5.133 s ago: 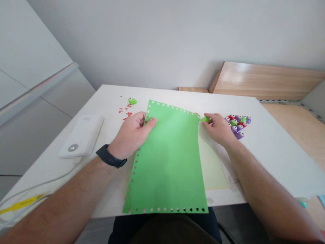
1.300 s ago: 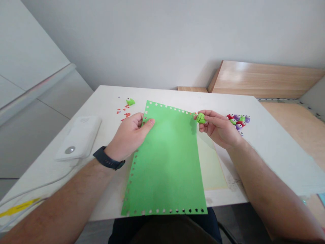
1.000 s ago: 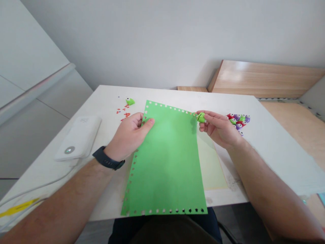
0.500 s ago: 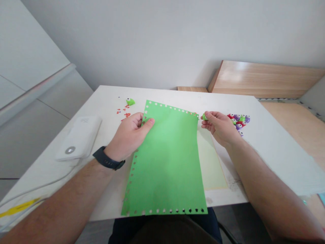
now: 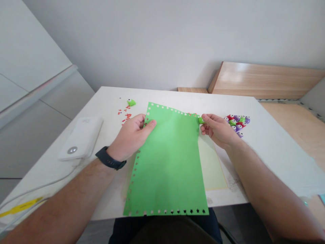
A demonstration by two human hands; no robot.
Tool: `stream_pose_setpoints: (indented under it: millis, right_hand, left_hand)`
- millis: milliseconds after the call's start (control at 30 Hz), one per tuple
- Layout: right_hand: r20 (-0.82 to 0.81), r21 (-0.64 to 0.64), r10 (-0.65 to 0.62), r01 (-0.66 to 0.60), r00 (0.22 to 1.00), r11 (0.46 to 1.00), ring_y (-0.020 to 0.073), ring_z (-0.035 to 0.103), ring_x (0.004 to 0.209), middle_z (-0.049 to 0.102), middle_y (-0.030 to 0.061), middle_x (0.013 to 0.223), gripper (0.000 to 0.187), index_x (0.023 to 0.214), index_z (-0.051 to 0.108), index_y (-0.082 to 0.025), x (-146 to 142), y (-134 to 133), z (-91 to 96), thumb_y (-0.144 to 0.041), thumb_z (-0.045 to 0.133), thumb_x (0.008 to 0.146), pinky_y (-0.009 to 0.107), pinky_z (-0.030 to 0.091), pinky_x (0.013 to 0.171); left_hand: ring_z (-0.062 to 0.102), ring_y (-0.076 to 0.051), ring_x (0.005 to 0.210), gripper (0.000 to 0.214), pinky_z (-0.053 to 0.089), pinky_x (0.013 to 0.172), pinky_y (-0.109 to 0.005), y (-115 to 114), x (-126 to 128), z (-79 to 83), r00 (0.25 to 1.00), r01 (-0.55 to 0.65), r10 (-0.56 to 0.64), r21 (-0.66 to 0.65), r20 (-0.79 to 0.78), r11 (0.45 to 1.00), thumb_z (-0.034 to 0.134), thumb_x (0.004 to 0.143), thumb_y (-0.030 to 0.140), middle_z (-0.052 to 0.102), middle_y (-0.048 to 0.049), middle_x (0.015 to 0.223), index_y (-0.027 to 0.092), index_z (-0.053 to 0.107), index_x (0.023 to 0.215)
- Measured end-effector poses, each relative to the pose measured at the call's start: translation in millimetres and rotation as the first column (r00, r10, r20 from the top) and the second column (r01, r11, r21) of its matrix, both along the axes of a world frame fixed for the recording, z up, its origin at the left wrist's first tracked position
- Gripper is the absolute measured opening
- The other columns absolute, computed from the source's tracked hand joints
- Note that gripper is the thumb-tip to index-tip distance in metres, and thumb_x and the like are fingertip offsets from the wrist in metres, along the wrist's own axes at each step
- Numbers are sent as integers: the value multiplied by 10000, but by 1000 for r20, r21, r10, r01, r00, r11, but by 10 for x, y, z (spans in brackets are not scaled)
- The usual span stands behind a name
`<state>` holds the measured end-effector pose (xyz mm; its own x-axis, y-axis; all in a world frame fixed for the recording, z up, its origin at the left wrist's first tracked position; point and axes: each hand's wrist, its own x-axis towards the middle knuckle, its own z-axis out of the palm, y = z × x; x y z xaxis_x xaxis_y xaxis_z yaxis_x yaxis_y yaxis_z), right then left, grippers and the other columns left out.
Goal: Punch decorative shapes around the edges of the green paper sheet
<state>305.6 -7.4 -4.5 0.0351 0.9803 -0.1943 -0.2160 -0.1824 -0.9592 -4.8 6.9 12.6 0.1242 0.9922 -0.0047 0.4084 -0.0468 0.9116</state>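
In the head view, the right grip point(image 5: 217, 130) pinches a green punch point(image 5: 201, 120) between thumb and fingers, directly beside the right edge of the green sheet point(image 5: 172, 156), just below its far right corner; green against green, full engagement cannot be confirmed. The right hand is the nearer one to this corner. The left grip point(image 5: 134, 132) clamps the sheet's left edge, thumb on top. The sheet's long axis runs from the front edge of the desk point(image 5: 274, 135), which its near end overhangs, toward the rear edge. A pale sheet point(image 5: 213, 166) lies underneath. Toward the desk's rear left corner are a loose punch point(image 5: 131, 102) and red cut-outs point(image 5: 127, 117); a white device point(image 5: 81, 137) lies along the left edge. A punch cluster point(image 5: 236, 123) stands toward the rear right corner. A grey wall point(image 5: 162, 44) and a wooden panel point(image 5: 264, 79) rise behind.
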Motion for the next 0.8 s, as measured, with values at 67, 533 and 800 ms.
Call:
stream_pose_setpoints:
  millis: [67, 533, 800]
  right_hand:
    - [16, 13, 22, -22, 1000, 1000, 103, 581, 619, 604, -34, 721, 420, 928, 645, -193, -8, -14, 8, -507, 888, 791, 233, 476, 556]
    - [121, 89, 292, -304, 949, 949, 128, 614, 629, 649, -24, 750, 328, 1036, 636, -232, -154, -152, 12, -515, 758, 925, 284, 488, 617]
    - [126, 108, 253, -267, 959, 958, 132, 616, 636, 661, -16, 764, 350, 1031, 651, -225, -201, -157, 3, -520, 786, 897, 281, 483, 601]
  left_hand:
    - [590, -185, 641, 294, 425, 545, -278, 24, -30, -28, 997, 64, -63, 23, -43, 998, 672, 918, 520, 705, -19, 790, 228, 657, 899]
    - [653, -280, 1252, 361, 473, 1084, -408, 18, 0, -81, 922, 132, 26, 376, -387, 917, 608, 992, 441, 728, -105, 1328, 198, 687, 1247]
    - [717, -236, 919, 263, 488, 843, -355, -14, 44, -100, 873, 338, -186, 282, -452, 898, 531, 1038, 386, 795, -38, 1001, 227, 734, 987]
